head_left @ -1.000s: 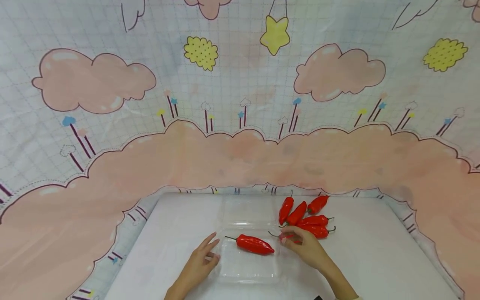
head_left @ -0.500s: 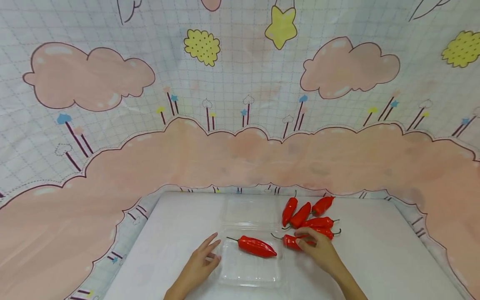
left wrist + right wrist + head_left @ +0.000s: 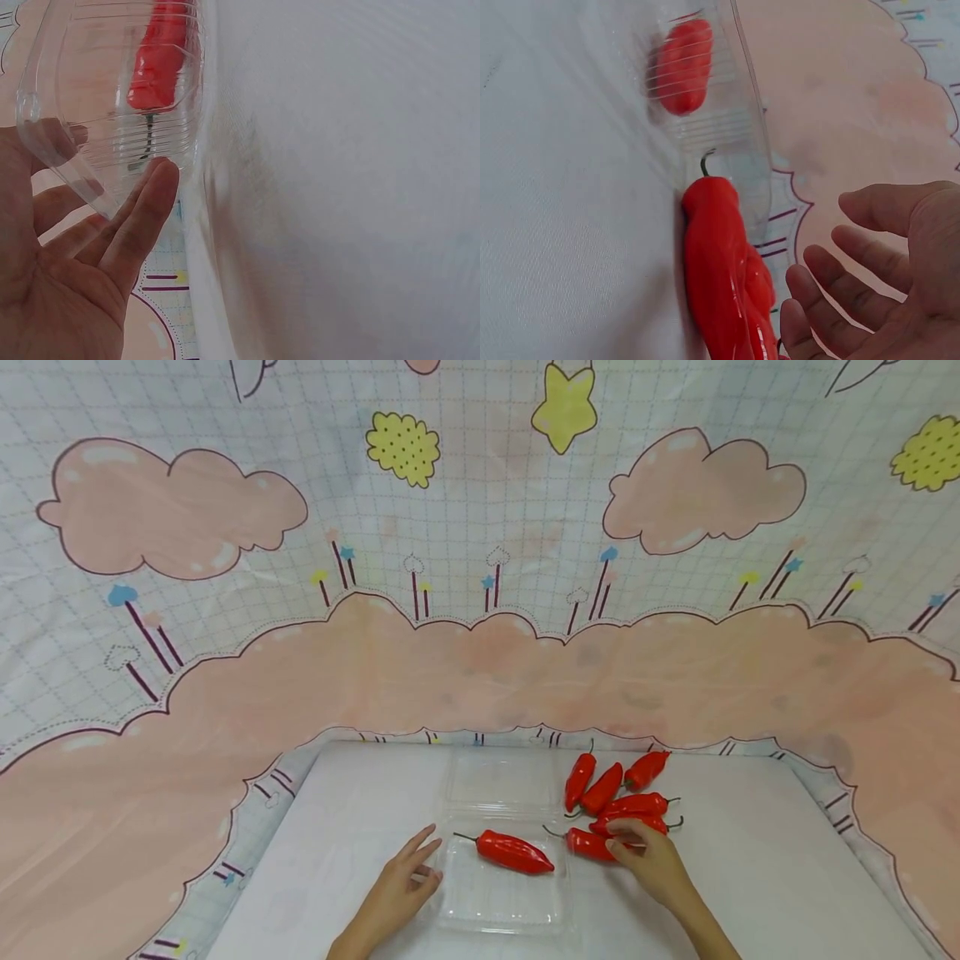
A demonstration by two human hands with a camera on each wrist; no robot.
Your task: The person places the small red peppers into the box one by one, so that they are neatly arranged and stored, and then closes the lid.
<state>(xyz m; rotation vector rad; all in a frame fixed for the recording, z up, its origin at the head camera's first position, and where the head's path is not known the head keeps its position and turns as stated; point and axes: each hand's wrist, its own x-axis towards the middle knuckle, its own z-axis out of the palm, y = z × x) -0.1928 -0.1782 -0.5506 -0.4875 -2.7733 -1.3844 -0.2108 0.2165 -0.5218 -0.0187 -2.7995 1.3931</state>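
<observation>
In the head view a clear plastic clamshell box (image 3: 498, 906) lies unfolded, its lid (image 3: 501, 777) toward the back. One red pepper (image 3: 513, 852) with a green stem lies across its base. My left hand (image 3: 397, 887) is at the box's left side, fingers loosely extended; the left wrist view has the fingers (image 3: 146, 217) about the box's corner, contact uncertain. Just right of the box lies another red pepper (image 3: 591, 844), its stem reaching over the rim. Over that pepper's tip is my right hand (image 3: 658, 864); the right wrist view shows its fingers spread and apart from the pepper (image 3: 716, 247).
Several more red peppers (image 3: 602, 789) lie clustered at the back right of the white table (image 3: 750, 860). A cloth printed with clouds (image 3: 480, 681) hangs behind the table and along its sides.
My right hand has drawn back to the right along the nearest pepper, uncovering more of it; that pepper stays beside the box. The left hand keeps its place. The head view shifts slightly.
</observation>
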